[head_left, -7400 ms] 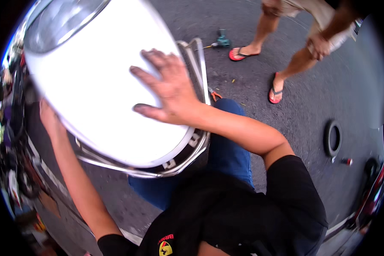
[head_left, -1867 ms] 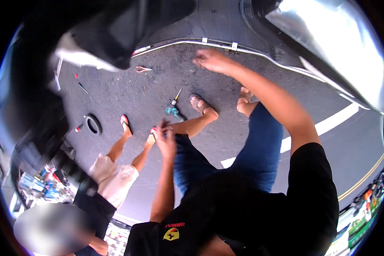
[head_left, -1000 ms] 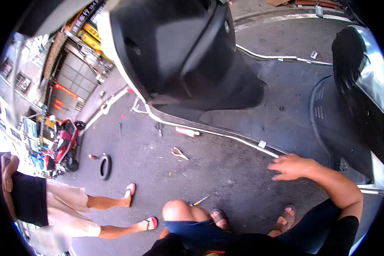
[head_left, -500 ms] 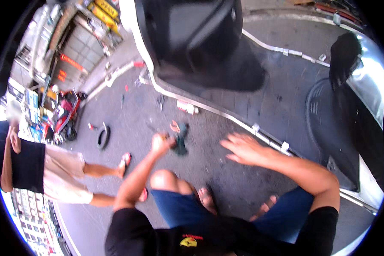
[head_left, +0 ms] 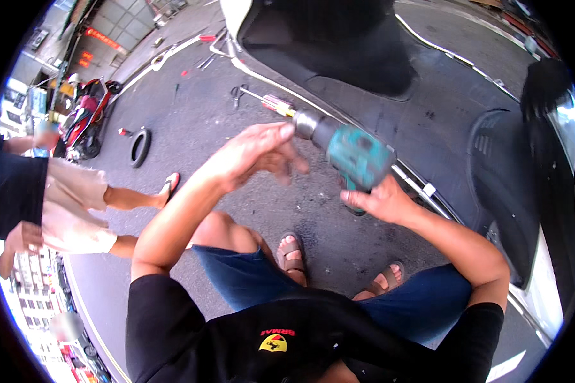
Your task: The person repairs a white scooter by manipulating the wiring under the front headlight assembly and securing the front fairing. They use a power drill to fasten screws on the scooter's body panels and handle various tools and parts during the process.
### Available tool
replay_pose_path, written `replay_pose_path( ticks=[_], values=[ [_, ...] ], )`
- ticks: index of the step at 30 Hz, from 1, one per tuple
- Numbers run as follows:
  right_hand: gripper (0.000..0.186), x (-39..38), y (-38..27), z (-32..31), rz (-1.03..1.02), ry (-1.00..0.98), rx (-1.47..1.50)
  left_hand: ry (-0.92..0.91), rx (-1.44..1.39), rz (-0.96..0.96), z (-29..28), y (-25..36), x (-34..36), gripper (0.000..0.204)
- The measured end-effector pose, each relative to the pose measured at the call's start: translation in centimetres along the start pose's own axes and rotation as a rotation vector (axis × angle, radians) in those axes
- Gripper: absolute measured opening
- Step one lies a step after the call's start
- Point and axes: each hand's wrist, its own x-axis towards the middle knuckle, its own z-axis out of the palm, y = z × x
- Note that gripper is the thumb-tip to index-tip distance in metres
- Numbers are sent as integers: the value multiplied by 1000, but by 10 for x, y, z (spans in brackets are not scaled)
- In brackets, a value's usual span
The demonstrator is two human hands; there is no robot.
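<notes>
A teal and black cordless drill (head_left: 361,153) is held up over the pavement, its chuck (head_left: 305,124) pointing to the far left. My right hand (head_left: 386,201) is closed round its handle. From the chuck, a long thin bit (head_left: 262,99) sticks out. My left hand (head_left: 255,153) is beside the chuck with its fingers apart and somewhat blurred. Its fingertips come close to the chuck; whether they touch it I cannot tell.
Ahead stands a vehicle with a black footboard (head_left: 453,140) and pale metal trim along its edge. A small tyre (head_left: 140,148) and a scissor-like tool (head_left: 237,94) lie on the asphalt. At left are a person in pale shorts (head_left: 76,204) and a red motorcycle (head_left: 89,121).
The drill, low beside my left hand before, is now raised and in my right hand. My right hand has closed from open; my left hand has moved up and opened. The view has shifted.
</notes>
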Motion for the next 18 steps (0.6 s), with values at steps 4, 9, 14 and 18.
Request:
replay_pose_path(
  ticks=[4,9,14,18],
  values=[
    [37,15,-22,-10,564,158,738,324,1420,851,-10,0,-9,57],
    [33,3,-31,-20,636,164,613,273,1359,671,31,-22,73,54],
    [22,-1,-33,-18,483,39,352,429,1079,699,29,-59,71,37],
    [29,-4,-32,-30,125,-21,-201,32,966,620,18,-59,63,39]
  ],
)
